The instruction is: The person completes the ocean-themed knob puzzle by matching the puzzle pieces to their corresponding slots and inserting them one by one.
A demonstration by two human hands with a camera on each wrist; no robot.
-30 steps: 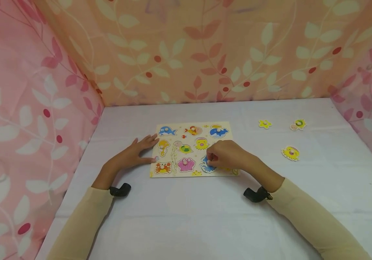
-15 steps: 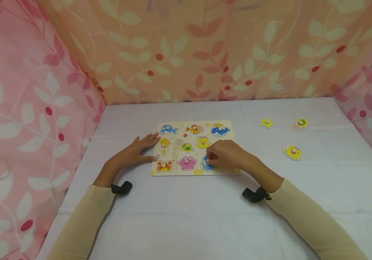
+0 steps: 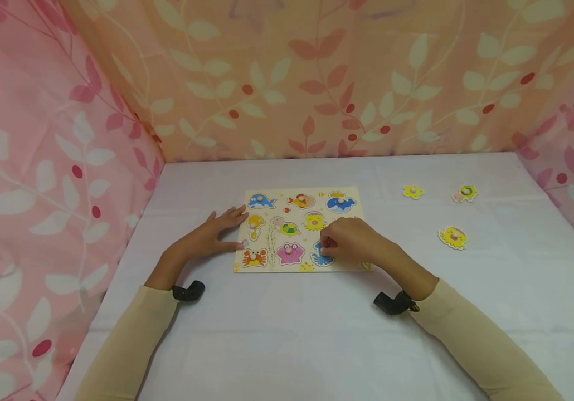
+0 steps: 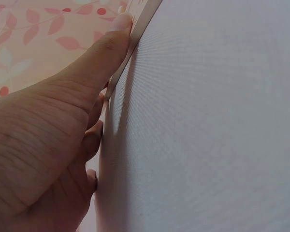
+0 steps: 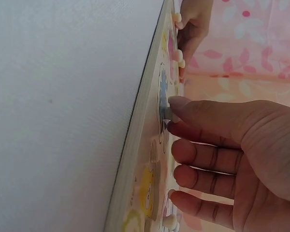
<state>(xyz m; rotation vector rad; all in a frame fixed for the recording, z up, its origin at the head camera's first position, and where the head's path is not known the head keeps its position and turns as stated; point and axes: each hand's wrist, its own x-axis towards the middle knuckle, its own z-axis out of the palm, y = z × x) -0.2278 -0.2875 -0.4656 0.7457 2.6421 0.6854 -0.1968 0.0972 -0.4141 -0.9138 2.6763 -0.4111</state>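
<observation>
A wooden peg puzzle board (image 3: 287, 269) with sea animal pictures lies on the table. My right hand (image 3: 352, 239) is over its lower right part, thumb and forefinger pinching the knob of a blue sea animal puzzle piece (image 3: 321, 257). In the right wrist view this blue piece (image 5: 163, 92) lies close against the board face, while the other fingers stay loosely bent. My left hand (image 3: 209, 236) rests at the board's left edge, fingers spread, with thumb (image 4: 118, 29) and forefinger tips on the rim. Nearby sit a crab piece (image 3: 255, 258) and a pink shell piece (image 3: 290, 254).
Loose on the white table, right of the board, are a yellow star piece (image 3: 413, 192), a turtle piece (image 3: 465, 193) and a yellow octopus piece (image 3: 452, 238). Whale and fish pieces fill the board's top row. Floral cloth (image 3: 287, 78) hangs behind and at the sides.
The head view has shifted slightly. Both hands keep their places, the right one still pinching the blue piece's knob.
</observation>
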